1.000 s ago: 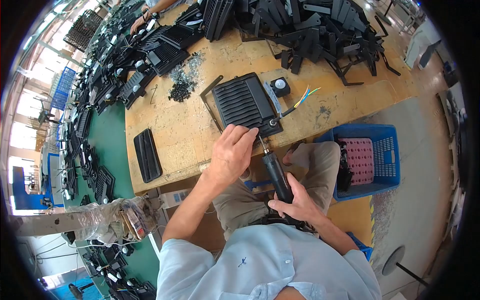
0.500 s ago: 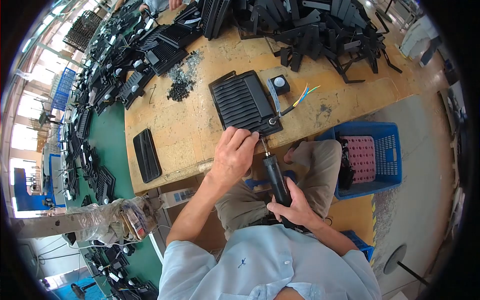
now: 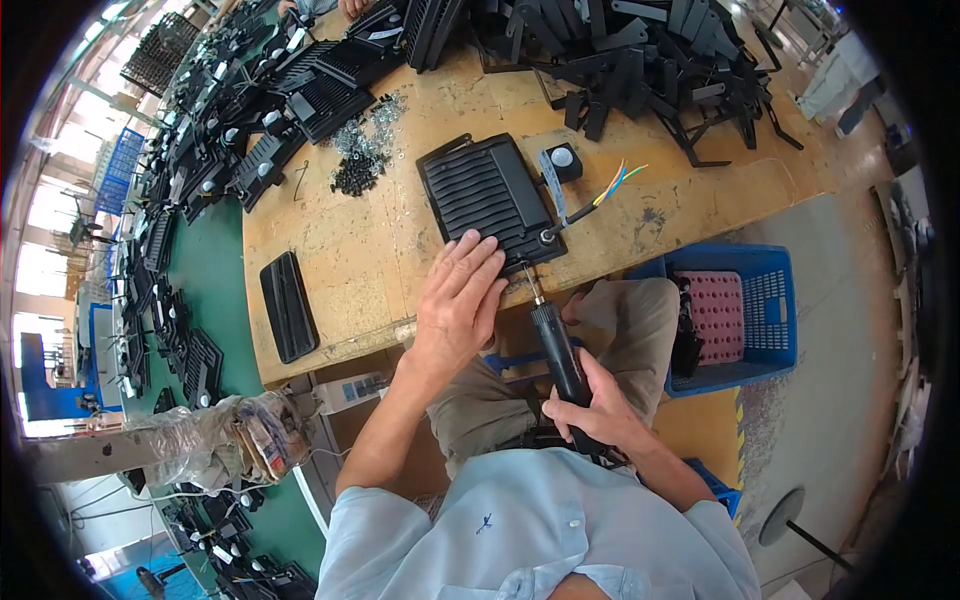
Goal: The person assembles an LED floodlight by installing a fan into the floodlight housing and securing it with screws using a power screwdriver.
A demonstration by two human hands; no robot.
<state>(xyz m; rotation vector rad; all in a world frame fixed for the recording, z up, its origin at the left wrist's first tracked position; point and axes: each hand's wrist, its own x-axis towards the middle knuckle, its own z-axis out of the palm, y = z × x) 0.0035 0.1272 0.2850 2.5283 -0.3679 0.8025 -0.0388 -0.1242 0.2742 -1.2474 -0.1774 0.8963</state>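
Observation:
A black finned floodlight housing [image 3: 478,188] lies on the wooden bench near its front edge. Attached at its right is a small black sensor [image 3: 562,163] with a white dome, and a cable with bare-ended coloured wires [image 3: 612,188] sticks out. My left hand [image 3: 458,300] rests with fingers stretched out over the housing's near edge. In my right hand [image 3: 592,408] is a black electric screwdriver [image 3: 562,350], its bit pointing away from me and meeting the housing's near edge. Any screw at the tip is too small to make out.
Black brackets [image 3: 640,70] are heaped at the back right. Small screws and nuts [image 3: 365,160] lie left of the housing, with a black phone-like slab [image 3: 289,307] nearer me. More floodlights [image 3: 325,95] pile up at the left. A blue crate [image 3: 780,310] stands below right.
My left fingers have gone from a pinch beside the bit to lying flat on the housing. The screwdriver has shifted slightly right, its tip now against the edge.

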